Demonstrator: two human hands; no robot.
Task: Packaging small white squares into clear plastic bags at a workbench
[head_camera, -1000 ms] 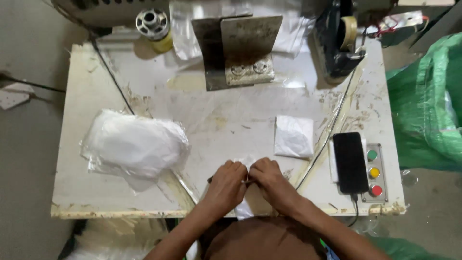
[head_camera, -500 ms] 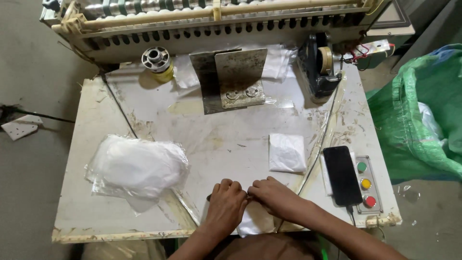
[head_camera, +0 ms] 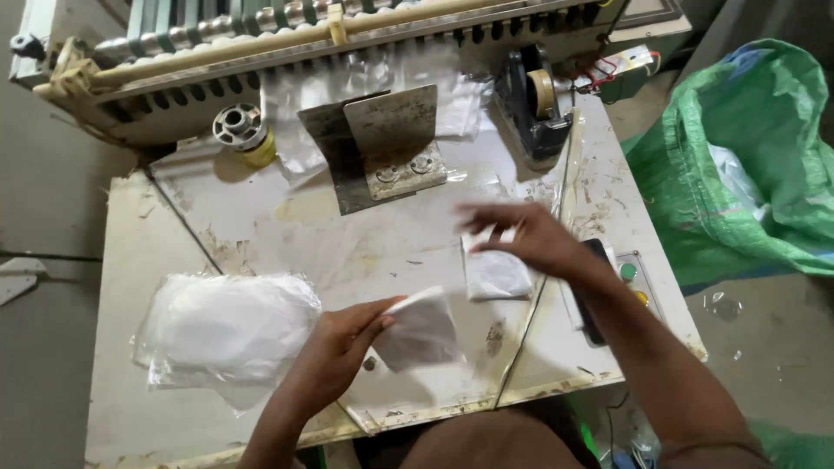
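Two bare hands work over a worn white table (head_camera: 261,226). At near left lies one clear bag of white pieces (head_camera: 226,330). Beside it, the left hand (head_camera: 339,347) grasps one small white packet (head_camera: 421,330) by its edge, near centre. Farther right, the right hand (head_camera: 530,239) hovers, fingers spread and released, over a second flat white packet (head_camera: 495,276). One green sack (head_camera: 738,174) sits far right.

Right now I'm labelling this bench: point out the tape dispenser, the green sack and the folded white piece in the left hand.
tape dispenser (head_camera: 532,108), head view, on its black body.
green sack (head_camera: 738,174), head view, on its woven side.
folded white piece (head_camera: 421,330), head view, on its middle.
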